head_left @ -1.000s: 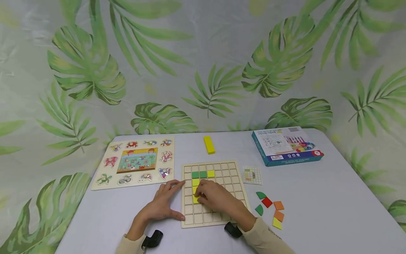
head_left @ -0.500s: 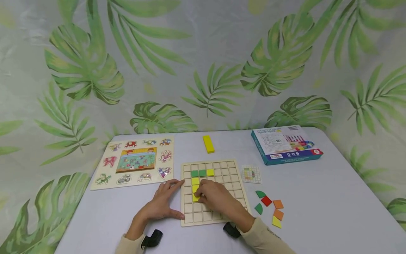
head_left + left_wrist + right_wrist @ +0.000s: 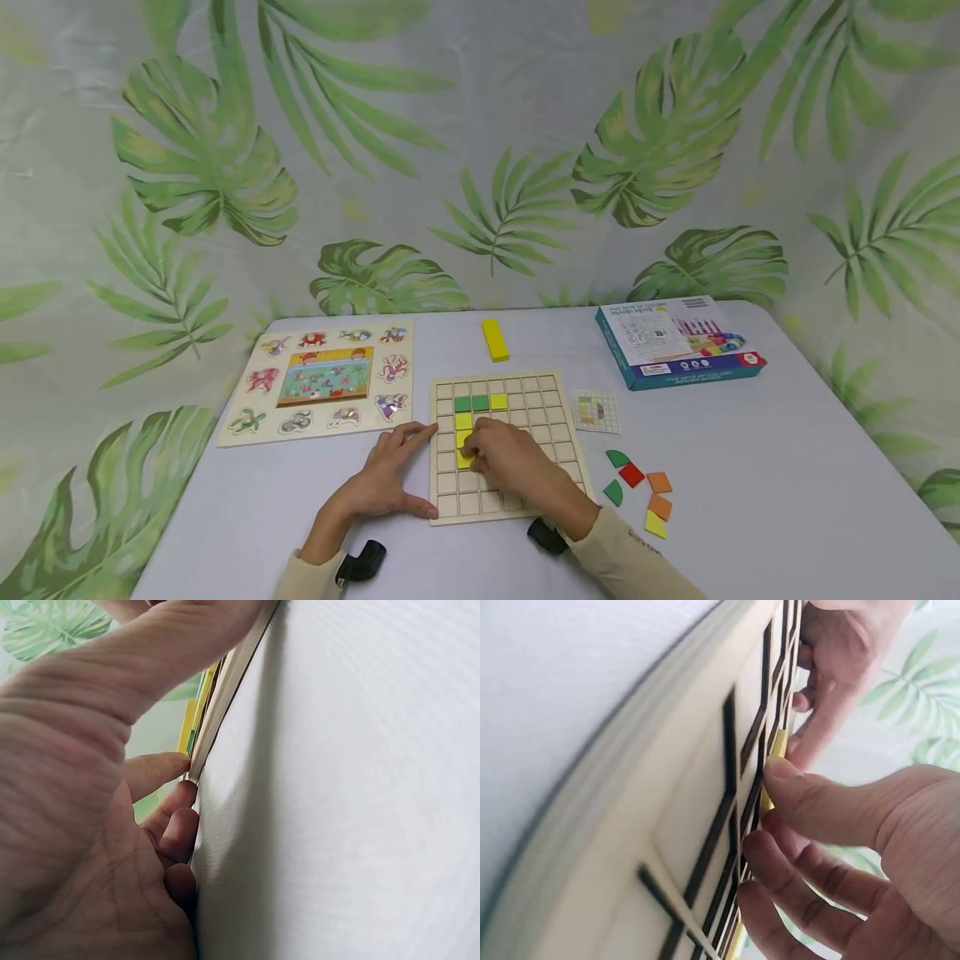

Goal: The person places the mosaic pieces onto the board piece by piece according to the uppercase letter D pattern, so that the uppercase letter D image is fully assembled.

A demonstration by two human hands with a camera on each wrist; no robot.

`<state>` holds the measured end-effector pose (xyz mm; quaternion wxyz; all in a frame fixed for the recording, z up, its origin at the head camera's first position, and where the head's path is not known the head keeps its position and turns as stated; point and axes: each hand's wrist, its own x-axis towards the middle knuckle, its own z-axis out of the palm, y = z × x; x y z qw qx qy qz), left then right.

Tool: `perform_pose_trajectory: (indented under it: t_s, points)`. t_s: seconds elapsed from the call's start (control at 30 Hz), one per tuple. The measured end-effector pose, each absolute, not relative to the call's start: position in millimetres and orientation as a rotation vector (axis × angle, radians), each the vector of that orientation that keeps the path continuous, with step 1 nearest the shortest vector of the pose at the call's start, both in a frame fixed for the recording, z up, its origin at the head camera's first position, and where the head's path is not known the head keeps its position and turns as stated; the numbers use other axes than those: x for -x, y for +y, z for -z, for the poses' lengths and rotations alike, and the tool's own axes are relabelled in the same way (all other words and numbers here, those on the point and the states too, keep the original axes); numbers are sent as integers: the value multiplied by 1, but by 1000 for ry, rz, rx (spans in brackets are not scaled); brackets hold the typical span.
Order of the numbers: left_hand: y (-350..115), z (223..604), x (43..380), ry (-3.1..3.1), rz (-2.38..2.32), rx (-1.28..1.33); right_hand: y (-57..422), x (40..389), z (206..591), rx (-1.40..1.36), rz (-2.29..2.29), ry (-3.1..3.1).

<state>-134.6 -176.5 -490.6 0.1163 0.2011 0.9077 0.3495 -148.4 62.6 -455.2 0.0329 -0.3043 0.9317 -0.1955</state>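
A wooden grid board (image 3: 536,408) lies in front of me, holding two green square tiles (image 3: 471,403), a yellow tile (image 3: 498,402) beside them, and a column of yellow tiles (image 3: 463,421) below. My right hand (image 3: 513,457) is over the board, thumb and index finger pinching the lowest yellow tile (image 3: 774,780) of that column; the fingers partly cover it. At the board's left side my left hand (image 3: 382,482) is spread, with thumb and index fingertip against the edge. The left wrist view shows its fingers (image 3: 176,832) beside the board's rim.
Loose green, red, orange and yellow pieces (image 3: 632,475) lie right of the board, below a small pattern card (image 3: 597,412). Behind are a yellow block (image 3: 495,340) and a boxed set (image 3: 678,343). A sea-animal puzzle board (image 3: 255,408) lies to the left.
The grid board, with its tiles, has slid slightly away from me. Both hands stay in nearly the same place, the right still at the lowest yellow tile.
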Motion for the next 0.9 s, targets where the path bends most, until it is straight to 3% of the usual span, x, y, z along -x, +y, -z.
perform_pose_trajectory:
  t_s: [0.37,0.67,0.9]
  points:
    - [-175,491,133,2658,-1000,-596,87,143,444,947,610,2777]
    - [-176,488,133,2670,-981,-603,148,137,439,986,676,2762]
    - [-175,487,135,2665,-987,-608,200,131,439,839,632,2821]
